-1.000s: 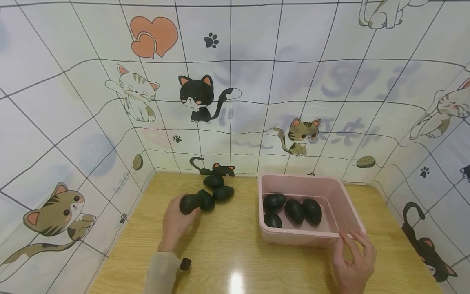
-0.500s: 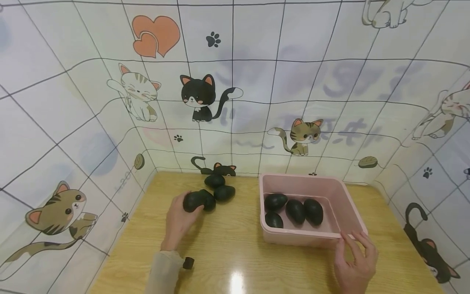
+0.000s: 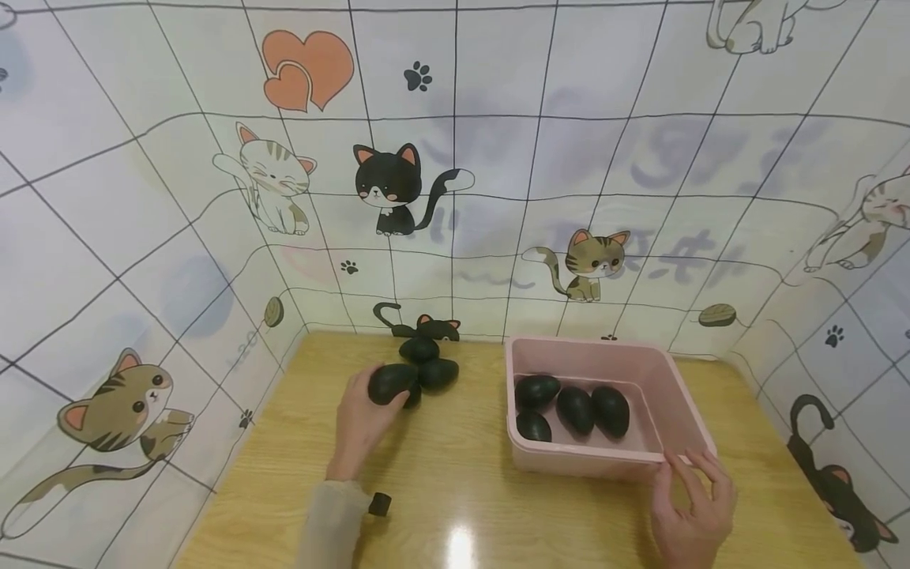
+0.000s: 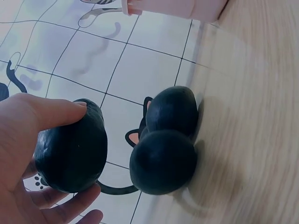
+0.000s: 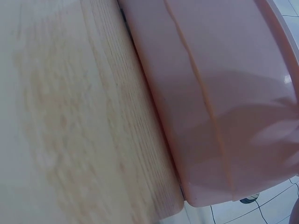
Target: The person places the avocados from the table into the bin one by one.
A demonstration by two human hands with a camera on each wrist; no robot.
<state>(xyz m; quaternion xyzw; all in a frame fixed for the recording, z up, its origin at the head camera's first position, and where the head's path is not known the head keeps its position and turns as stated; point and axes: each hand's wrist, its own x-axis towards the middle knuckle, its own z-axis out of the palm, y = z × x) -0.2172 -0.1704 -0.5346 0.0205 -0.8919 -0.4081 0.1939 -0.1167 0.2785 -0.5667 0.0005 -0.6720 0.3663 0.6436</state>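
In the head view my left hand (image 3: 362, 415) holds a dark green avocado (image 3: 392, 384) between thumb and fingers, at the left of the table. The left wrist view shows the thumb across this avocado (image 4: 72, 149) and fingers beneath it. Close beyond lie two more avocados, one nearer (image 3: 438, 374) and one farther back (image 3: 419, 349). Another avocado (image 3: 414, 397) is mostly hidden behind the held one. My right hand (image 3: 693, 510) grips the front right corner of a pink plastic bin (image 3: 583, 458), fingertips over its rim. Several avocados (image 3: 576, 409) lie inside, towards its left.
The wood-grain table (image 3: 455, 490) meets a white wall (image 3: 483, 158) with grid lines and cartoon cats at the back. Similar walls close in on both sides. In the right wrist view the bin's side (image 5: 187, 93) stands on the tabletop.
My left hand has moved a little to the right and up in the head view with the avocado, which now covers more of its neighbour. The right hand stays at the bin's corner.
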